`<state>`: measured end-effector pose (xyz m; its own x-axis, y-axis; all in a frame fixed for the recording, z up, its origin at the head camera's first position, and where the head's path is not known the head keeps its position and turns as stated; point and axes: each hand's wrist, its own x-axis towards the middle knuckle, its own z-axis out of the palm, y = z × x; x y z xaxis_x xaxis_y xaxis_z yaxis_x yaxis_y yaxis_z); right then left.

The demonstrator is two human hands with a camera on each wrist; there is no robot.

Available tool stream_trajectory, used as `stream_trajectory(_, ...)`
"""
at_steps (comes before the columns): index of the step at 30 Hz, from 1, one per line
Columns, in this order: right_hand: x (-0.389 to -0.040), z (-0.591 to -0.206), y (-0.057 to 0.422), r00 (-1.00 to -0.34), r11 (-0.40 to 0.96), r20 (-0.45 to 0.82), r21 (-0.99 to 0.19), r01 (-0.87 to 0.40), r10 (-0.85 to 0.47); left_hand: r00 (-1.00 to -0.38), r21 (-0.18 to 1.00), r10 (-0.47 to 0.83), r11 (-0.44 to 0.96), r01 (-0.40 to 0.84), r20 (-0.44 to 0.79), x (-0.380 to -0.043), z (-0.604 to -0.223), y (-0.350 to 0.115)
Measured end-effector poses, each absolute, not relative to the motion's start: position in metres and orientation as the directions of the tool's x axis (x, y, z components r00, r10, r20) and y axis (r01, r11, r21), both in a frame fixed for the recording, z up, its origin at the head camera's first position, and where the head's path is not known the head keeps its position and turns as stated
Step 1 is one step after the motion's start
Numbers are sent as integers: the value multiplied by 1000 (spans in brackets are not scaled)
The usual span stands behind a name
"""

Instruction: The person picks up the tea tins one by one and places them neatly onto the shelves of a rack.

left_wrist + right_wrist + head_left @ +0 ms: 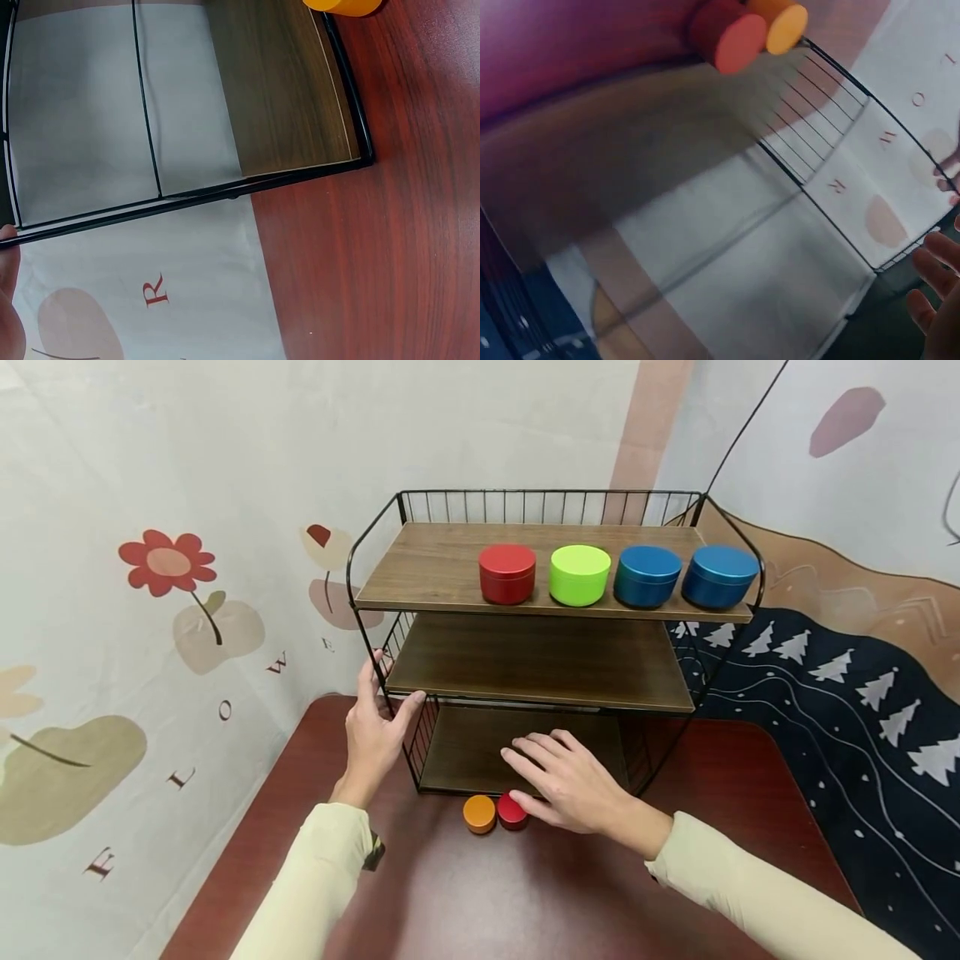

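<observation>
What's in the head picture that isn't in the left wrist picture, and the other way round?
Only the head view shows a big red container, a green container and two blue containers on the top shelf, plus a small red container in front of the rack. Only the left wrist view shows the red letter R on the backdrop. Both show the rack, the small orange container and the table.

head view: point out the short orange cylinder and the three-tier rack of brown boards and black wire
Short orange cylinder (479, 812): head view, top face.
Rack (438, 565): head view, top board's left part.
</observation>
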<state>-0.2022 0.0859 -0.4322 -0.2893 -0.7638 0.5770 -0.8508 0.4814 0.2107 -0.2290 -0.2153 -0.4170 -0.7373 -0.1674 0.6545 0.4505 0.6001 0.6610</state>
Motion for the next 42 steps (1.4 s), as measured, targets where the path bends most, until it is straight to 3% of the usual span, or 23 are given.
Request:
stream_trajectory(16, -199, -502, 77, -448, 554, 534, 45, -831, -717, -726, 656, -161, 588, 473, 668, -231, -417, -216)
stream_trajectory(23, -201, -529, 78, -481, 567, 522, 6, -824, -704, -727, 659, -163, 584, 474, 667, -232, -418, -216)
stream_trajectory(42, -200, -571, 74, -630, 651, 351, -70, -755, -693, -744, 675, -176, 587, 447, 645, -231, -418, -215)
